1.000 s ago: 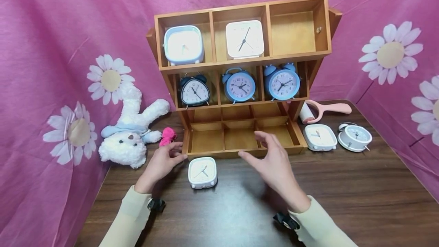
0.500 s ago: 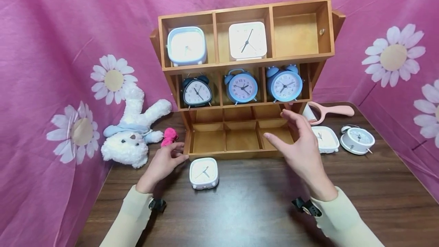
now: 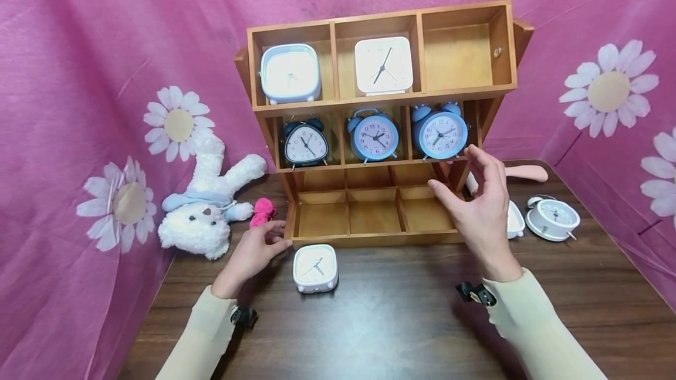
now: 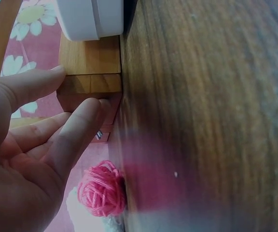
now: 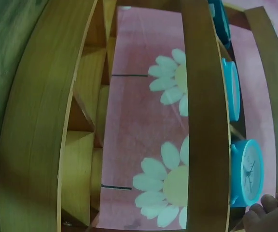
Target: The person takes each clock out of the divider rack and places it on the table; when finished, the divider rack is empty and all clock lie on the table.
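Note:
A wooden three-tier display shelf (image 3: 382,101) stands on the table, divided into compartments. My left hand (image 3: 257,248) holds its lower front left corner; in the left wrist view, thumb and fingertips lie on two sides of the wooden corner (image 4: 90,83). My right hand (image 3: 483,210) is at the shelf's right end, thumb spread from the fingers and nothing between them. Its fingertips (image 5: 269,208) appear close to the right blue twin-bell alarm clock (image 5: 247,173) on the middle tier. A white alarm clock (image 3: 315,268) sits in front of the shelf, near my left hand.
Other clocks fill the top-left (image 3: 290,73) and top-middle (image 3: 384,65) compartments, and the rest of the middle tier. Right of the shelf are a white clock (image 3: 552,218), another partly behind my hand, and a pink-handled lint roller (image 3: 528,173). A white teddy bear (image 3: 196,227) and pink yarn (image 3: 262,211) lie left.
My right hand has moved right, from in front of the bottom tier to the shelf's right end. My left hand has stayed at the corner. The view has shifted slightly.

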`<state>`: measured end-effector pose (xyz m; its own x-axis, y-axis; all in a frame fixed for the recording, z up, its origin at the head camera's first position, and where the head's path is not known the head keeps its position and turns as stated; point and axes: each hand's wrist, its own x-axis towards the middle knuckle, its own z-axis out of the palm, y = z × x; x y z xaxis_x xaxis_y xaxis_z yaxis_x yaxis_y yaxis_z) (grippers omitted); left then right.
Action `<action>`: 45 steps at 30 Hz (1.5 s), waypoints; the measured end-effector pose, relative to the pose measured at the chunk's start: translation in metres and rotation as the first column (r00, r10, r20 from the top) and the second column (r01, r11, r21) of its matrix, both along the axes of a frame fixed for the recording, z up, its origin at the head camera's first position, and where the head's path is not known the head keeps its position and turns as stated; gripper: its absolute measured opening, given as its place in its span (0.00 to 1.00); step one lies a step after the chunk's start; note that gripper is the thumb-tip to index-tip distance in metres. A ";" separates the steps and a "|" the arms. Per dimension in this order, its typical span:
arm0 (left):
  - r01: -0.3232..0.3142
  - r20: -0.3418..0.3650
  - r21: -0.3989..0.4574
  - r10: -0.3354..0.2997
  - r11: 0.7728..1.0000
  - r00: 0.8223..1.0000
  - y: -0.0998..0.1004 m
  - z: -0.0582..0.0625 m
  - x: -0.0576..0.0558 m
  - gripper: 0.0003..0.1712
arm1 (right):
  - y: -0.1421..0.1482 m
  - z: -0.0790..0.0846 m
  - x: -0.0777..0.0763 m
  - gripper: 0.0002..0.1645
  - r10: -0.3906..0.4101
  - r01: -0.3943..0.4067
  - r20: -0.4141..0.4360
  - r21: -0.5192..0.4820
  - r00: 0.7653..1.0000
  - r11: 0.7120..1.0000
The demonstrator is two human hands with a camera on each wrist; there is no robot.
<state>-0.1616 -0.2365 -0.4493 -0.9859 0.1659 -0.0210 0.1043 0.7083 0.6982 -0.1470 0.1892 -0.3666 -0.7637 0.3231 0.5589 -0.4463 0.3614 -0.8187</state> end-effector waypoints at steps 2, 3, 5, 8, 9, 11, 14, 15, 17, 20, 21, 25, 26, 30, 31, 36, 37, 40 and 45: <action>-0.001 0.002 -0.002 0.001 1.000 1.000 0.000 0.000 0.000 0.29 | 0.001 -0.001 -0.005 0.50 -0.010 0.010 -0.025 -0.001 1.000 1.000; -0.006 0.005 -0.001 0.006 1.000 1.000 0.000 0.000 0.001 0.29 | 0.001 -0.002 -0.008 0.50 -0.014 0.014 -0.036 -0.001 0.999 1.000; -0.013 0.009 -0.001 0.013 1.000 1.000 0.000 0.001 0.001 0.29 | 0.002 -0.003 -0.013 0.51 -0.023 0.023 -0.059 0.007 0.998 1.000; -0.007 0.005 0.000 0.007 1.000 1.000 0.001 0.000 0.002 0.29 | 0.003 -0.005 -0.023 0.51 -0.037 0.039 -0.090 0.021 0.995 0.999; -0.008 0.007 0.001 0.008 1.000 1.000 0.001 0.000 0.002 0.29 | 0.004 -0.005 -0.025 0.52 -0.043 0.046 -0.099 0.026 0.994 0.999; -0.007 0.008 0.003 0.007 1.000 1.000 0.002 0.000 0.002 0.29 | 0.005 -0.006 -0.031 0.53 -0.054 0.058 -0.110 0.031 0.992 0.998; -0.008 0.012 0.005 0.008 1.000 1.000 0.002 0.000 0.001 0.28 | 0.006 -0.006 -0.037 0.54 -0.073 0.077 -0.115 0.033 0.991 0.996; -0.011 0.015 0.004 0.011 1.000 1.000 0.002 0.000 0.001 0.28 | 0.006 -0.006 -0.039 0.55 -0.079 0.083 -0.112 0.032 0.991 0.996; -0.009 0.014 0.003 0.009 1.000 1.000 0.002 0.000 0.001 0.28 | 0.007 -0.005 -0.041 0.56 -0.097 0.101 -0.101 0.040 0.990 0.994; -0.009 0.011 0.003 0.009 1.000 1.000 0.002 -0.001 0.001 0.29 | 0.006 -0.004 -0.044 0.58 -0.117 0.121 -0.078 0.053 0.990 0.991; -0.010 0.011 0.003 0.010 1.000 1.000 0.002 -0.002 0.000 0.29 | 0.006 -0.004 -0.044 0.58 -0.124 0.128 -0.071 0.062 0.990 0.990; -0.008 0.006 0.003 0.008 1.000 1.000 0.003 -0.003 0.000 0.29 | 0.005 -0.003 -0.047 0.59 -0.137 0.140 -0.042 0.073 0.990 0.987; -0.012 0.010 0.003 0.012 1.000 1.000 0.002 -0.003 0.000 0.29 | 0.005 -0.004 -0.047 0.60 -0.143 0.145 -0.035 0.076 0.989 0.986; -0.011 0.005 -0.002 0.011 1.000 1.000 0.001 -0.003 -0.001 0.29 | 0.003 -0.005 -0.051 0.60 -0.169 0.170 -0.014 0.098 0.985 0.981; -0.011 0.003 -0.002 0.011 1.000 1.000 0.001 -0.002 -0.001 0.29 | 0.002 -0.004 -0.052 0.60 -0.175 0.176 -0.013 0.106 0.984 0.979; -0.018 0.003 -0.006 0.018 1.000 1.000 0.000 -0.002 -0.001 0.29 | -0.002 -0.001 -0.056 0.60 -0.216 0.213 -0.003 0.158 0.976 0.964; -0.019 0.004 -0.008 0.019 1.000 1.000 0.000 -0.001 -0.001 0.29 | -0.003 -0.001 -0.057 0.60 -0.223 0.220 -0.003 0.168 0.975 0.961; -0.018 0.001 -0.013 0.018 1.000 1.000 -0.001 -0.001 0.000 0.29 | -0.006 0.001 -0.058 0.60 -0.247 0.243 0.000 0.188 0.969 0.952; -0.013 0.004 -0.012 0.013 1.000 1.000 -0.001 -0.002 0.001 0.29 | -0.009 0.004 -0.057 0.57 -0.264 0.256 0.030 0.163 0.964 0.953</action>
<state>-0.1607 -0.2376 -0.4514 -0.9878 0.1531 -0.0273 0.0922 0.7180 0.6900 -0.2038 0.1806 -0.3628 -0.6936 0.4262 0.5808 -0.2791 0.5843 -0.7621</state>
